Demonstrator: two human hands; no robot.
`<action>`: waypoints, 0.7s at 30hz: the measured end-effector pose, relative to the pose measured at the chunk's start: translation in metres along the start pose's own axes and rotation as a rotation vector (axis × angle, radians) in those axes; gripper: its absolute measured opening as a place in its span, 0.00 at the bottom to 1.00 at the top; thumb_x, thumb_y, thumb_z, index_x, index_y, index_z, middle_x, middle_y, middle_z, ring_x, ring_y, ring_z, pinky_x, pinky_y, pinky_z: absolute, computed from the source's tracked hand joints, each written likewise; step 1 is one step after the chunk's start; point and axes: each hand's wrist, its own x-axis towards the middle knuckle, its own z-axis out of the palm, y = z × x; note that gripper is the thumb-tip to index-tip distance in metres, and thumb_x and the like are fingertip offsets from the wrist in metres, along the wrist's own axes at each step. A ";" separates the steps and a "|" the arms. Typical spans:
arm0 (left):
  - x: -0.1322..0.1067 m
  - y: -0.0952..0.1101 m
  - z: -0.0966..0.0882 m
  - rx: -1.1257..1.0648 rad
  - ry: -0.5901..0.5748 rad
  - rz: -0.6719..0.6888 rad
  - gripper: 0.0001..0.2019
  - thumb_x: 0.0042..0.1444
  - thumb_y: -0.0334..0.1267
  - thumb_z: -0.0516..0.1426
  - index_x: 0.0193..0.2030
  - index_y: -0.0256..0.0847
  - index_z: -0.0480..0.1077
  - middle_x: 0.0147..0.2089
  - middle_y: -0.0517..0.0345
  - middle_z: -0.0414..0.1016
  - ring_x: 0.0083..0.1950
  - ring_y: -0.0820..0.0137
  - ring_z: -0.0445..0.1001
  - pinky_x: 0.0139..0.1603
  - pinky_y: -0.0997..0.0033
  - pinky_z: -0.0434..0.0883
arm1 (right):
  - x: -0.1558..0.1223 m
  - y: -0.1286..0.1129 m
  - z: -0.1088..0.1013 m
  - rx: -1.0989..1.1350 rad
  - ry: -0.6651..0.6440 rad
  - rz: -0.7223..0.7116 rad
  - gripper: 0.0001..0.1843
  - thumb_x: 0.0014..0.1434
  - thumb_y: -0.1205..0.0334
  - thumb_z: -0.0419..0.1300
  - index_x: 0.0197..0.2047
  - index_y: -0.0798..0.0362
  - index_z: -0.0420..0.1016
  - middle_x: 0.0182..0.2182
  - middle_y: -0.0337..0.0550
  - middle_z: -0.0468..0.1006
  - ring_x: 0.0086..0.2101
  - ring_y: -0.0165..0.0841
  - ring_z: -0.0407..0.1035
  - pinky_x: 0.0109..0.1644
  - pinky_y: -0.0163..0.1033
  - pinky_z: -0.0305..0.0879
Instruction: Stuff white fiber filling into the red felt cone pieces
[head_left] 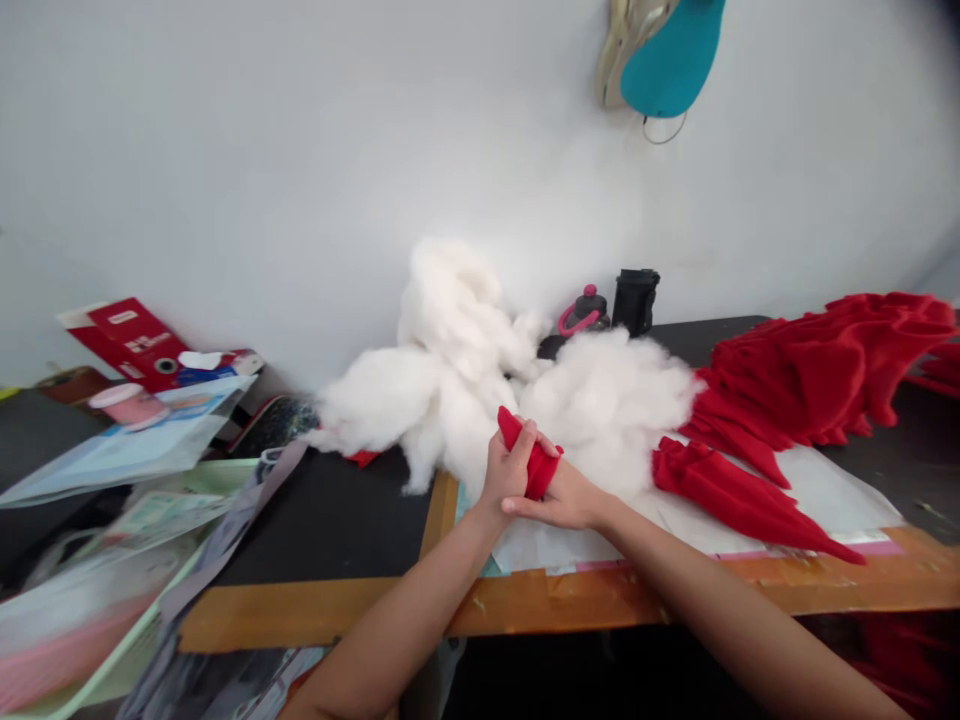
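Note:
Both hands meet over the table's near half, around a small red fabric piece [537, 470]. My left hand [508, 468] is closed on it from the left, thumb on top. From the right, my right hand [568, 497] wraps its fingers round the same piece, its thumb reaching toward my left wrist. The fabric's pointed tip sticks out above the fingers; its lower part is hidden in my palms. White fluffy stuffing [457, 370] is heaped just behind my hands. A stuffed-looking red cone-shaped fabric piece [739, 490] lies to the right, tip toward the front edge.
A pile of red fabric pieces [817, 375] covers the right side. A dark bottle with a pink handle [589, 308] and a black container [634, 300] stand behind the stuffing. At left are a green basket [142, 640] and a red box [139, 340]. A cap [667, 60] hangs above.

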 end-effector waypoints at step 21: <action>0.013 0.016 -0.009 -0.544 0.145 -0.065 0.24 0.55 0.53 0.61 0.19 0.39 0.60 0.17 0.65 0.59 0.24 0.73 0.68 0.36 0.70 0.71 | 0.001 -0.012 -0.009 0.012 -0.012 -0.146 0.29 0.64 0.45 0.51 0.62 0.54 0.62 0.54 0.50 0.72 0.55 0.42 0.66 0.59 0.46 0.65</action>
